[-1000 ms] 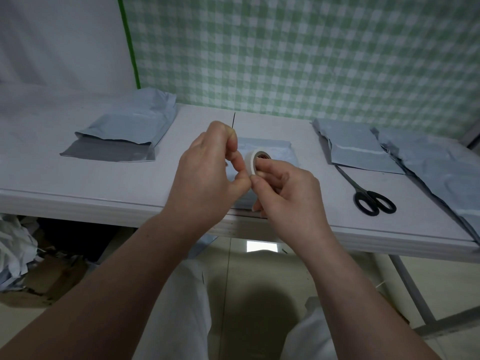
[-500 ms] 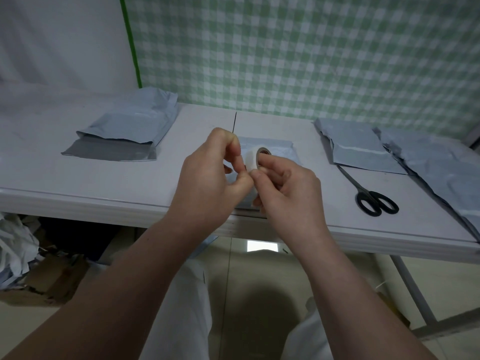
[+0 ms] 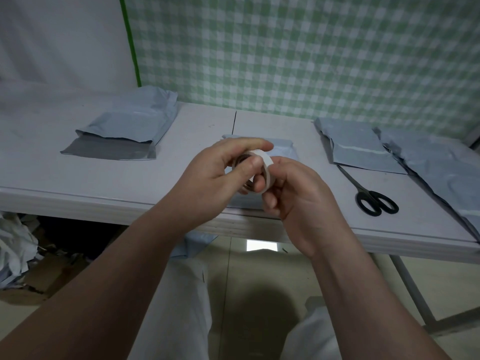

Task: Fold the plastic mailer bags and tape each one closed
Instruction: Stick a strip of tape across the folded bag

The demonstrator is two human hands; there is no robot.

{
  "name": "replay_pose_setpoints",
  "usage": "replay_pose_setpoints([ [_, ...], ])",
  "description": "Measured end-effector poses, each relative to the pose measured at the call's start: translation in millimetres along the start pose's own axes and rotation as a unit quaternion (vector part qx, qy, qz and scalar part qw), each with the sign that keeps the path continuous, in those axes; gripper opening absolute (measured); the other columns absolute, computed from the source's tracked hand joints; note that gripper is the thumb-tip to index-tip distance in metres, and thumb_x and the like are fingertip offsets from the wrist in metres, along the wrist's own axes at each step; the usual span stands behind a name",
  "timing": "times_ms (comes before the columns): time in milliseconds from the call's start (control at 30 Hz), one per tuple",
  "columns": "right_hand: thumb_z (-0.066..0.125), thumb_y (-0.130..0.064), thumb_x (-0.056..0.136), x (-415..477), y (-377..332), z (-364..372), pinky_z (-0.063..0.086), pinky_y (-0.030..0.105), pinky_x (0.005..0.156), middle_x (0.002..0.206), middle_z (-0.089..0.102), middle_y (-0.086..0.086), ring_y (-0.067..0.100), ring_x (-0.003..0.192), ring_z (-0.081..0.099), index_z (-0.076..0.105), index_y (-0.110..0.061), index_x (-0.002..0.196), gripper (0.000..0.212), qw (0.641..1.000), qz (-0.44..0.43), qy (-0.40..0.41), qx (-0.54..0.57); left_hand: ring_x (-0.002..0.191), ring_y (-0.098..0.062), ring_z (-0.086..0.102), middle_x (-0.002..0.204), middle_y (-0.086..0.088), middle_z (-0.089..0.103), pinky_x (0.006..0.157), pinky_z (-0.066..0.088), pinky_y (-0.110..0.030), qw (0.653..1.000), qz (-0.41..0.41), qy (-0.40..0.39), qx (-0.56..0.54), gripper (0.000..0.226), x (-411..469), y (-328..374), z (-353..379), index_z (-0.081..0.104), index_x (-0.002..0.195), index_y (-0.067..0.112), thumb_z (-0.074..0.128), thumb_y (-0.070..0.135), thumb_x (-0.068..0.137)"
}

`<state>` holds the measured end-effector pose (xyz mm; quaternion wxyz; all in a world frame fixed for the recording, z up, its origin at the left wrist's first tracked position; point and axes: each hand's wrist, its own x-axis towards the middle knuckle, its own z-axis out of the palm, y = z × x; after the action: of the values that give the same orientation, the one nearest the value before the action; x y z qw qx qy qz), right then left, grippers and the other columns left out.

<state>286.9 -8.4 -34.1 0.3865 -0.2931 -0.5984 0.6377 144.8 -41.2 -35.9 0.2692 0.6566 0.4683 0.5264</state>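
Both hands on the tape roll [image 3: 261, 168]

The left hand [image 3: 220, 175] grips the roll; the right hand [image 3: 293, 193] pinches its edge above a folded mailer bag [image 3: 284, 149] on the counter [image 3: 78, 178].

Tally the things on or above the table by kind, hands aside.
mailer bags: 4 (left, middle, right, far right, which may be a stack)
tape roll: 1
scissors: 1
total: 6
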Motion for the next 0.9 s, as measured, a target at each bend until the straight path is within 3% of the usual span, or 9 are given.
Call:
replay_pose_setpoints([
  [100,0.043,-0.016,0.07,0.4,-2.4,1.4,0.03,0.023,0.045,0.063,0.055,0.002,0.013,0.05,0.039,0.057,-0.01,0.072,0.016,0.999,0.004,-0.03,0.032,0.067,-0.007,0.058,0.067,0.008,0.056,0.07,0.047,-0.017,0.998,0.004,-0.023,-0.053,0.023,-1.5,3.2,4.5,0.057,0.11,0.014,0.04,0.019,0.096],
  [200,0.041,-0.015,0.067,1.3,-3.9,2.5,0.027,0.024,0.045,0.061,0.052,0.002,0.011,0.048,0.038,0.054,-0.008,0.077,0.017,0.998,0.013,-0.044,0.046,0.061,-0.007,0.058,0.064,0.008,0.055,0.067,0.044,-0.013,0.997,-0.009,-0.025,-0.073,0.021,-2.2,5.2,7.6,0.055,0.104,0.017,0.037,0.022,0.095],
  [400,0.039,-0.013,0.066,2.0,-2.4,2.4,0.021,0.025,0.046,0.059,0.047,0.001,0.01,0.047,0.033,0.053,-0.01,0.093,0.03,0.998,0.012,-0.049,0.041,0.067,-0.008,0.06,0.063,0.006,0.057,0.071,0.043,-0.018,0.999,-0.015,-0.014,-0.047,0.018,-1.4,3.7,10.7,0.055,0.097,0.026,0.037,0.026,0.094],
  [600,0.037,-0.014,0.069,0.7,-1.3,1.9,0.02,0.028,0.049,0.058,0.048,-0.003,0.009,0.049,0.033,0.056,-0.005,0.094,0.032,0.998,0.005,-0.059,0.01,0.066,-0.011,0.061,0.065,0.004,0.057,0.072,0.045,-0.021,0.999,-0.025,-0.006,-0.036,0.02,-1.5,2.8,11.0,0.056,0.098,0.022,0.038,0.028,0.094],
  [733,0.038,-0.008,0.067,-0.6,0.2,4.2,0.022,0.025,0.048,0.061,0.047,-0.003,0.009,0.051,0.031,0.049,-0.008,0.075,0.013,0.998,-0.01,-0.065,-0.001,0.063,-0.007,0.059,0.065,0.006,0.055,0.068,0.045,-0.017,0.999,-0.025,-0.003,-0.041,0.021,-1.5,3.8,11.1,0.056,0.098,0.019,0.037,0.027,0.094],
  [900,0.039,-0.017,0.07,0.3,1.0,3.3,0.02,0.029,0.05,0.064,0.049,0.0,0.01,0.051,0.033,0.053,-0.009,0.089,0.024,0.998,0.001,-0.06,0.036,0.06,-0.003,0.056,0.065,0.008,0.054,0.065,0.044,-0.013,0.998,-0.028,-0.005,-0.05,0.02,-1.5,4.8,9.8,0.056,0.098,0.016,0.036,0.019,0.101],
])
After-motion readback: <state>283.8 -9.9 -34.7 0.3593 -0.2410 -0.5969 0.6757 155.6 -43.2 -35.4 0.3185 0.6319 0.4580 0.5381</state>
